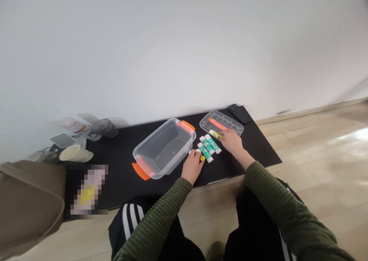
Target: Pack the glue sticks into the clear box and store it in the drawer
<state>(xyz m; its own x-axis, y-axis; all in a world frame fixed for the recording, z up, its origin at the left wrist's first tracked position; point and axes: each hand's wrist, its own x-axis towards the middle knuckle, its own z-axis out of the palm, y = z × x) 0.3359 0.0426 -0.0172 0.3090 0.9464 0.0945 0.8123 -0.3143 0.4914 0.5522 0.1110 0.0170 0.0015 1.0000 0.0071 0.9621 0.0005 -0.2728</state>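
Observation:
My left hand (192,168) is closed at the near side of the clear box, around a stick whose yellow end (202,158) shows by the fingers; the rest is mostly hidden. My right hand (230,142) pinches a yellow glue stick (215,134) with a white cap. Between the hands, several green glue sticks (213,143) with white ends lie side by side on the black table (120,184). The clear box (135,150) with orange clips stands left of them. Beyond my right hand rests a clear lid (240,129), an orange strip (218,123) on it.
A black dotted object (240,114) lies at the far right corner. Toward the left stand a paper cup (75,153), a dark cup (105,128) and a white bottle (77,126). Another person's brown sleeve or clothing (31,207) fills the left edge. A wall borders the back.

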